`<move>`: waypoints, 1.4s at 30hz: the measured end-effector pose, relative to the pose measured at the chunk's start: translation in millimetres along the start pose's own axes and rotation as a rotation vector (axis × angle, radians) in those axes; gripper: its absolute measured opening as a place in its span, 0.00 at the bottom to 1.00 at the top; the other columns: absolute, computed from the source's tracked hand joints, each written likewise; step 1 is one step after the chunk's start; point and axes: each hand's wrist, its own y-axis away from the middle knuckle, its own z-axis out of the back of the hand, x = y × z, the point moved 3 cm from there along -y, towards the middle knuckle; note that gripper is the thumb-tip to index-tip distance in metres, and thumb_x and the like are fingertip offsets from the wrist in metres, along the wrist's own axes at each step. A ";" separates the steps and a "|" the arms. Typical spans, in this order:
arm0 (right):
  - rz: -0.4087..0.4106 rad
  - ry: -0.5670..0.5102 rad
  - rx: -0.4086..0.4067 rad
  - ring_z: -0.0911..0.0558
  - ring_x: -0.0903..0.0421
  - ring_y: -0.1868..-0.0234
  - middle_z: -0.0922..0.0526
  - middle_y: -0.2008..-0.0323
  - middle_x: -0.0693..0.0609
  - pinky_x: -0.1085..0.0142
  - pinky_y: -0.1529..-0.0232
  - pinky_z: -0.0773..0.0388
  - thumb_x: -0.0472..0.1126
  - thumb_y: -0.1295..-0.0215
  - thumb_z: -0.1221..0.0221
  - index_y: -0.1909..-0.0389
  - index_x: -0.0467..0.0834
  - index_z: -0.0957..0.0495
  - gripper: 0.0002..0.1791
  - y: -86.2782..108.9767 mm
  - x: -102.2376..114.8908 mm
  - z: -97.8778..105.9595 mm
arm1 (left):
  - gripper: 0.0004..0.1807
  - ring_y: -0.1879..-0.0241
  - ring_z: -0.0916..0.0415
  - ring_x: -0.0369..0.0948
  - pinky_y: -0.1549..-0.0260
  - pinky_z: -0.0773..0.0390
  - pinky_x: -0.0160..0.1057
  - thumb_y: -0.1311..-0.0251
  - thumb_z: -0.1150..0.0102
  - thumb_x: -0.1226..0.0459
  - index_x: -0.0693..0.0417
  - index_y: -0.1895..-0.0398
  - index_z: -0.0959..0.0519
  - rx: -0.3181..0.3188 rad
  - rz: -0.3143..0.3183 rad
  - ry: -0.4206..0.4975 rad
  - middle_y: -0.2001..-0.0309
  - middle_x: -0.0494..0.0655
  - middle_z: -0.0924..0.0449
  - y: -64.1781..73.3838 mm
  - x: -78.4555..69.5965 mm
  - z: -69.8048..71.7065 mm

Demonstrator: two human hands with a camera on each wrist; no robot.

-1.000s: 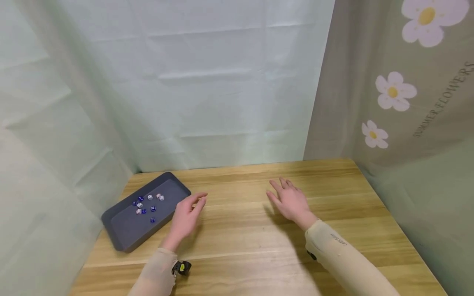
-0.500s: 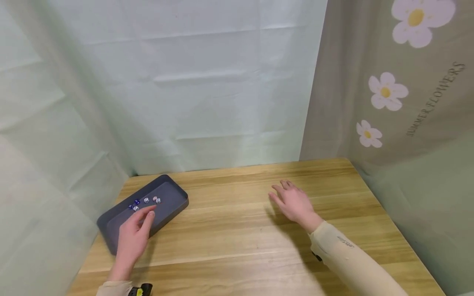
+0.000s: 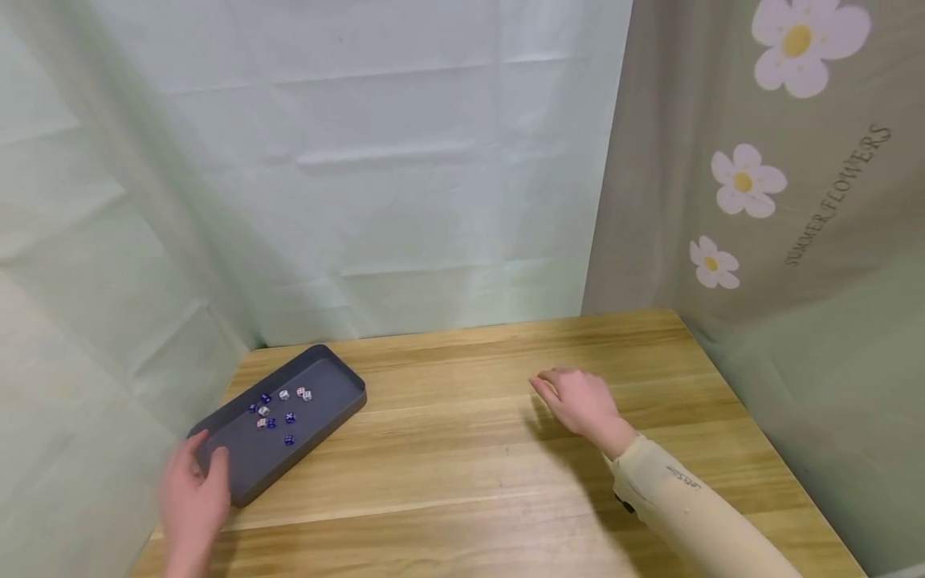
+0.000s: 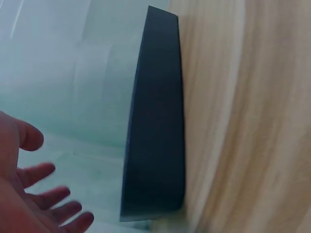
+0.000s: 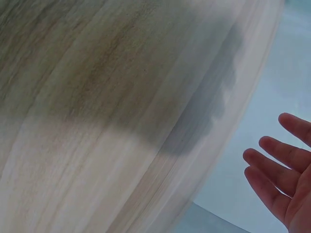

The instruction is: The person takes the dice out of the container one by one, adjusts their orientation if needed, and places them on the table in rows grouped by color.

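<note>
A dark grey rectangular tray [image 3: 318, 429] lies slantwise on the left of the wooden table. Several small dice, some blue [image 3: 290, 417] and some white [image 3: 284, 395], are scattered on its floor. My left hand [image 3: 191, 490] is at the tray's near left end, thumb and fingers spread and overlapping its rim in the head view. In the left wrist view the hand [image 4: 36, 194] has its fingers apart beside the tray's dark side wall [image 4: 155, 116], gripping nothing. Over the right half of the table my right hand [image 3: 581, 401] hovers with relaxed fingers, holding nothing.
The wood-grain table [image 3: 433, 449] ends at a pale hanging curtain [image 3: 419, 201] behind and on the left. On the right hangs a grey-green cloth [image 3: 817, 337] printed with white flowers. My right hand casts a shadow on the tabletop.
My left hand has swung left from the tray's right side, across it, to its near left end. The right hand has stayed nearly in place, its fingers drawing slightly closer together.
</note>
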 end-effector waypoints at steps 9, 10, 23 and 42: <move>0.001 -0.026 0.012 0.11 0.42 0.46 0.11 0.43 0.48 0.44 0.51 0.14 0.63 0.15 0.55 0.41 0.46 0.13 0.31 -2.1 4.1 -0.7 | 0.39 0.21 0.58 0.74 0.21 0.57 0.65 0.20 0.58 0.61 0.80 0.19 0.58 0.111 0.154 -0.019 0.21 0.83 0.57 -2.6 20.9 -6.8; 0.003 -0.025 0.014 0.11 0.42 0.46 0.11 0.43 0.48 0.44 0.50 0.14 0.64 0.15 0.55 0.41 0.46 0.13 0.31 -2.3 4.9 -0.9 | 0.40 0.21 0.59 0.75 0.21 0.58 0.65 0.19 0.59 0.60 0.81 0.19 0.60 0.128 0.180 -0.019 0.21 0.83 0.60 -2.7 23.1 -6.5; 0.015 -0.016 0.009 0.11 0.43 0.45 0.10 0.44 0.48 0.45 0.50 0.13 0.62 0.15 0.54 0.42 0.46 0.12 0.30 -1.3 4.8 -2.7 | 0.41 0.26 0.57 0.80 0.25 0.53 0.71 0.19 0.65 0.57 0.89 0.25 0.59 0.219 0.344 -0.053 0.27 0.89 0.59 -2.0 50.9 -7.7; 0.026 -0.021 0.025 0.11 0.44 0.44 0.11 0.44 0.48 0.46 0.48 0.14 0.61 0.15 0.52 0.42 0.46 0.11 0.28 0.1 -0.4 -9.3 | 0.31 0.27 0.60 0.82 0.25 0.59 0.71 0.22 0.75 0.71 0.90 0.25 0.59 0.194 0.153 -0.124 0.30 0.93 0.56 -3.6 49.4 -23.2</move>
